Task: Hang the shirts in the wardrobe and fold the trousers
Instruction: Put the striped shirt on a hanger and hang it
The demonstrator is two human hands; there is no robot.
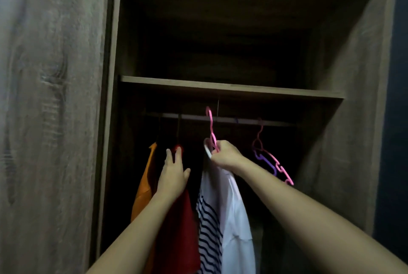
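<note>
Up inside the open wardrobe (344, 141), the right grip (225, 155) is curled tight round the neck of a pink hanger (212, 134) carrying a white shirt (236, 218). The hanger's hook reaches the rail (194, 117) under the shelf (220, 88), though whether it has caught there I cannot tell. A navy-striped shirt (209, 229) hangs just left of the white one, touching it. The left grip (173, 174) holds nothing, its fingers straight and its fingertips against the top of a red shirt (176, 218); an orange shirt (144, 185) hangs beside that. To the right, a purple hanger (265, 159) dangles bare from the rail.
</note>
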